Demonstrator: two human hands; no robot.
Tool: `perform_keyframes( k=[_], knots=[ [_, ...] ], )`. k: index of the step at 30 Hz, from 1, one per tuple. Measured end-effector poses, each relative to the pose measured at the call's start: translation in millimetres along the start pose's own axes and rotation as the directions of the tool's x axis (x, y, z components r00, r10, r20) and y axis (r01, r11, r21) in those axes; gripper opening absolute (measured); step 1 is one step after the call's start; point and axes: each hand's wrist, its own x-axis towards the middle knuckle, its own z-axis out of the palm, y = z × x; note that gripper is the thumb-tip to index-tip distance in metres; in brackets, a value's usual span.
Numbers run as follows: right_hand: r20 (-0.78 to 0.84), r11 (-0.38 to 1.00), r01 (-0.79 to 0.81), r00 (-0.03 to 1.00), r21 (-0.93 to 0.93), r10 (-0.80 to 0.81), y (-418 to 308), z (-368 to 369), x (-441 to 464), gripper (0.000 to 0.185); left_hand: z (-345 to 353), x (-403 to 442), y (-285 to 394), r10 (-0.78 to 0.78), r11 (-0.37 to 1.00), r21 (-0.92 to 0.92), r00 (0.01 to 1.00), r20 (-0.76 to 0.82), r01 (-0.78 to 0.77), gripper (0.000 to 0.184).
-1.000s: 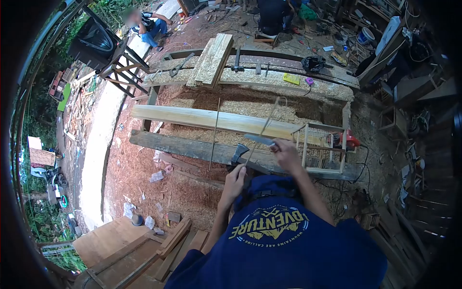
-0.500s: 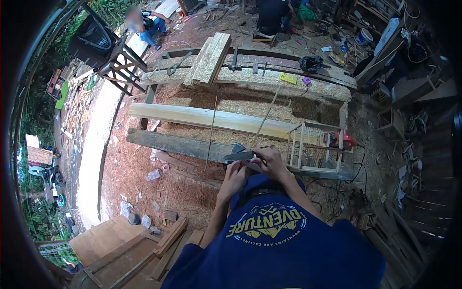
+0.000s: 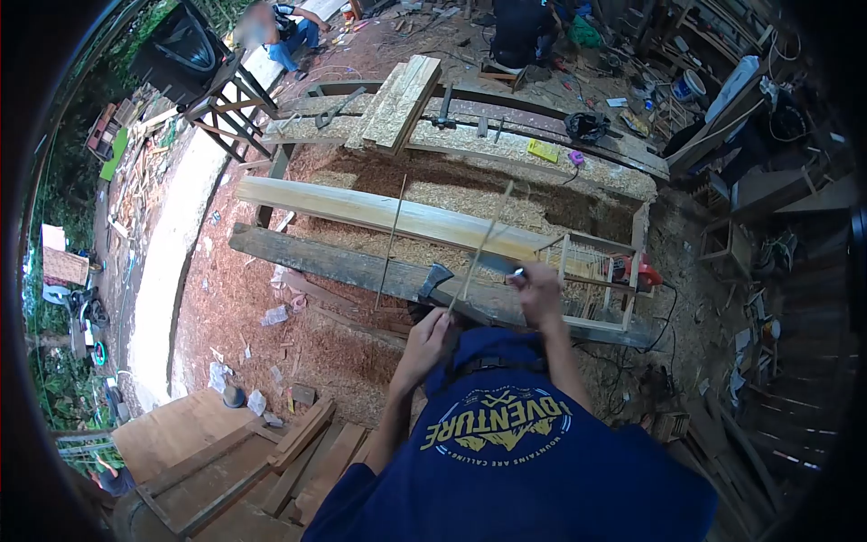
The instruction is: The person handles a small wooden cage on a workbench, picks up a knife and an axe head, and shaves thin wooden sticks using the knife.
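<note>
My left hand point(image 3: 424, 346) is closed on the lower end of a thin wooden strip point(image 3: 477, 262), which slants up and away from me. In my right hand point(image 3: 540, 295) is a knife point(image 3: 497, 263), its blade blurred and pointing left across the strip; I cannot tell whether they touch. Close to my left hand a hatchet head point(image 3: 436, 278) rests on the weathered grey plank point(image 3: 325, 259). Another thin stick point(image 3: 393, 235) lies across that plank and the pale board point(image 3: 361, 208). Just right of my right hand stands a small slatted wooden frame point(image 3: 566, 262).
A red power tool point(image 3: 645, 273) with a cord sits behind the frame. Beyond are stacked boards point(image 3: 402, 99), a clamp point(image 3: 443, 108) and a yellow item point(image 3: 543, 150) on the far beam. Two people, one seated point(image 3: 293, 36) and one in black point(image 3: 522, 32), are farther off.
My right hand has moved right with the knife, away from my left hand. The strip now shows clearly in my left hand, and the hatchet is more exposed.
</note>
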Motion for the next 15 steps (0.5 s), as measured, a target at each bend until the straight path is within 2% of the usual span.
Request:
perform_keyframes(
  k=[2,3,6,7,10,14,15],
  knots=[
    [-0.022,0.995,-0.095,0.995,-0.027,0.095,17,-4,-1,0.027,-9,-20,-15,-0.057,0.998,0.033,0.998,-0.001,0.057,0.026],
    [-0.087,0.993,-0.109,0.99,0.04,0.112,5,6,-4,0.024,-15,-13,-45,0.022,1.0,0.009,0.999,-0.032,-0.021,0.025],
    [-0.063,0.991,-0.09,0.993,0.094,0.096,-10,12,10,0.025,-28,1,-36,-0.053,0.999,-0.012,0.998,-0.026,0.052,0.027],
    [-0.115,0.994,-0.036,0.992,0.104,0.048,-9,10,17,0.028,-28,5,-26,-0.131,0.991,-0.019,0.991,-0.013,0.131,0.028],
    [-0.017,0.99,-0.099,0.995,0.104,0.102,-13,-6,29,0.031,-12,27,-8,0.016,0.992,-0.123,0.994,-0.109,-0.03,0.029],
    [-0.021,0.981,-0.101,0.994,0.163,0.106,-21,-6,19,0.032,5,50,1,0.063,0.993,-0.102,0.997,-0.038,-0.066,0.02],
    [0.022,0.982,-0.098,0.995,0.161,0.096,-24,-5,14,0.032,9,53,-1,0.072,0.996,-0.047,0.997,-0.018,-0.073,0.018]
  ],
)
